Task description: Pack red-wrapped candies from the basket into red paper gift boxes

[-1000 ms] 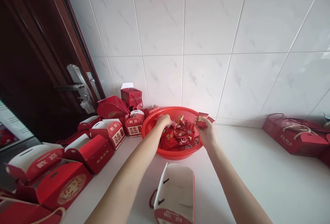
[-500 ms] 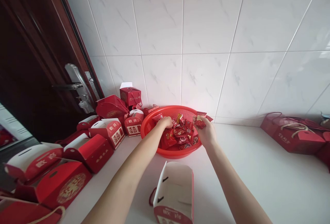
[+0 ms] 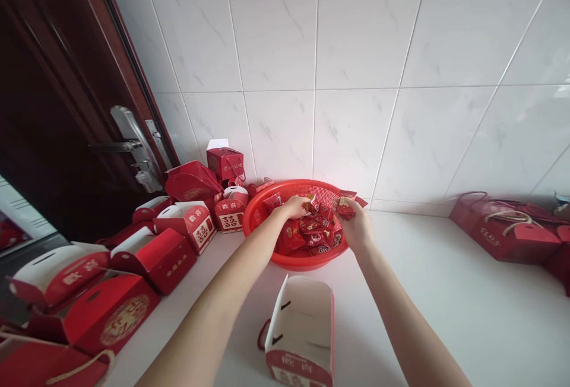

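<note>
A red plastic basket (image 3: 307, 265) with a mesh wall holds a heap of red-wrapped candies (image 3: 316, 235). Reaching in from the left, my left hand (image 3: 294, 207) is closed on a small wrapped candy (image 3: 309, 204) above the heap. At the basket's right rim, my right hand (image 3: 360, 227) grips several red candy packets (image 3: 348, 206) between thumb and fingers. Nearest to me on the white surface stands an open red-and-white gift box (image 3: 307, 316), its inside bare and a red cord loop at its left side.
Many red gift boxes (image 3: 155, 256) crowd the left side, some with open tops. More dark red boxes (image 3: 507, 230) lie at the far right. A tiled wall (image 3: 356, 31) runs behind, and a dark door with a metal handle (image 3: 133, 143) stands at the left.
My left hand has moved slightly right over the heap, and a candy now shows at its fingertips. My right hand stays at the rim with its packets.
</note>
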Action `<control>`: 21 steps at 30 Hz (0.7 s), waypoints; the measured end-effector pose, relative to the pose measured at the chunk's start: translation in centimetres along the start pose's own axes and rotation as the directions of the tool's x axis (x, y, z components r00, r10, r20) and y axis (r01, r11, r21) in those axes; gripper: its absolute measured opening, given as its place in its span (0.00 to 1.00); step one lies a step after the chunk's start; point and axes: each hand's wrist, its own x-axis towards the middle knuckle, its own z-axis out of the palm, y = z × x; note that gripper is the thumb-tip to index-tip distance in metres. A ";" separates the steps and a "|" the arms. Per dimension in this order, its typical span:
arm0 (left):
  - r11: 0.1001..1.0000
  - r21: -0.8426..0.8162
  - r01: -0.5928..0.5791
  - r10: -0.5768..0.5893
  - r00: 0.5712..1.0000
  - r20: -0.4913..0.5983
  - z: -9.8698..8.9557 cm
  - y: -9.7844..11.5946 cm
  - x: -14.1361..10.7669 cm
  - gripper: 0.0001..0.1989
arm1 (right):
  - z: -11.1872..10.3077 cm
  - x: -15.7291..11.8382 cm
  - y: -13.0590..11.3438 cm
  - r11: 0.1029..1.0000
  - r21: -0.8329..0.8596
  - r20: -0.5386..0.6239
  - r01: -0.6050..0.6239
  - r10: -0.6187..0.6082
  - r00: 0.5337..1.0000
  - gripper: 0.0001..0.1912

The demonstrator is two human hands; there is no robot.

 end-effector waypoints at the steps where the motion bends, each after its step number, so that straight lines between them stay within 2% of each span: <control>1: 1.000 -0.004 -0.012 0.012 1.000 -0.008 0.1 0.0 0.1 0.24 | 0.0 0.0 0.0 1.000 0.003 -0.002 -0.001 0.001 1.000 0.05; 7: 0.993 -0.023 -0.113 0.112 0.993 -0.019 0.5 0.2 0.6 0.14 | 0.3 -0.3 -0.4 1.000 0.020 -0.014 -0.021 0.021 1.000 0.03; 13: 0.988 -0.055 -0.142 0.148 0.982 0.117 0.6 0.5 0.3 0.06 | 0.3 -0.2 -0.3 1.000 0.003 -0.017 -0.013 0.013 1.000 0.05; 14: 0.988 -0.059 -0.141 0.148 0.978 0.147 0.6 0.6 0.3 0.06 | 0.3 -0.1 -0.3 1.000 -0.003 -0.018 -0.014 0.014 1.000 0.05; 18: 0.989 -0.090 -0.114 0.136 0.947 0.291 0.6 0.7 0.4 0.20 | 0.3 -0.1 -0.4 1.000 0.002 -0.030 -0.027 0.027 0.999 0.04; 21: 0.987 -0.138 -0.084 0.127 0.932 0.340 0.6 0.8 0.4 0.26 | 0.3 -0.1 -0.4 0.999 0.002 -0.033 -0.034 0.034 0.999 0.03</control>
